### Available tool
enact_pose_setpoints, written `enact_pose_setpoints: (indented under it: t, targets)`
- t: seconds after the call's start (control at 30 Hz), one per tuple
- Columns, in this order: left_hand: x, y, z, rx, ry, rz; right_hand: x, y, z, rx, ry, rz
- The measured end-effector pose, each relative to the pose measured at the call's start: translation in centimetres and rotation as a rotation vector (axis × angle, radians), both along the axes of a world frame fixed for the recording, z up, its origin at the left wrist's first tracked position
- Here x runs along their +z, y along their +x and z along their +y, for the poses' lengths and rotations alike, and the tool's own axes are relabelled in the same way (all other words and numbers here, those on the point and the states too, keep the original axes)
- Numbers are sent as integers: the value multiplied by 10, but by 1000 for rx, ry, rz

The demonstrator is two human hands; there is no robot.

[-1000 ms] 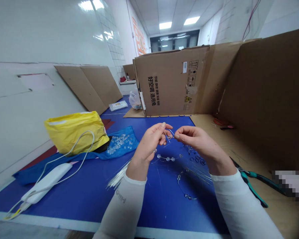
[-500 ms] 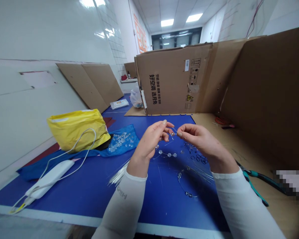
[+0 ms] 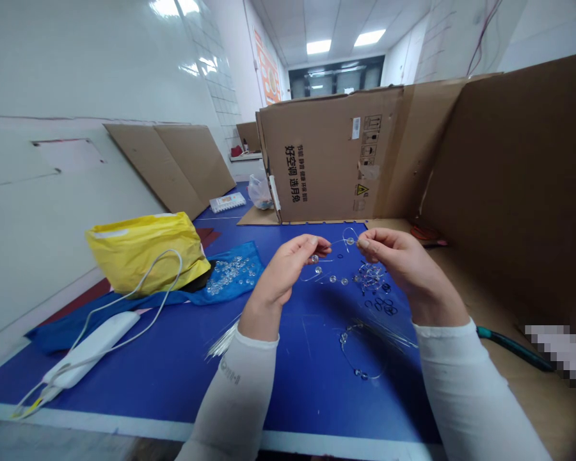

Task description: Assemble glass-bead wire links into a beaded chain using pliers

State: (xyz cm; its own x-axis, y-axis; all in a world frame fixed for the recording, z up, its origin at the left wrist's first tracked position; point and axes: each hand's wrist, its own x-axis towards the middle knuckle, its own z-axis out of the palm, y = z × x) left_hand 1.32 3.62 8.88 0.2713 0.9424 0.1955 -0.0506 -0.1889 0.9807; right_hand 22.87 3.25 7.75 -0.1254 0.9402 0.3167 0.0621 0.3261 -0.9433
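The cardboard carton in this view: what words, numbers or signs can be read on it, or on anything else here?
"好空调 选月兔" in large black print on the cardboard carton.
A smaller line beside it is too small to read.
The yellow warning triangle is too small to make out.
The print on the left sleeve is too blurred to read.
The orange wall poster is unreadable.

The thin wire — too fine to trace, its ends unclear.

Loose beads on a sheet left of the beaded wires, pliers to their right, cardboard box behind.
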Motion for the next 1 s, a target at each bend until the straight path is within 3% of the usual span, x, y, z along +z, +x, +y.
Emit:
enact_pose_setpoints:
  t: [0.53, 1.0]
  targets:
    - [-4, 1, 3, -160, -64, 5, 1, 0, 0, 15, 21, 12]
    - [-3, 0, 4, -36, -102, -134, 2, 4, 1, 30, 13, 49]
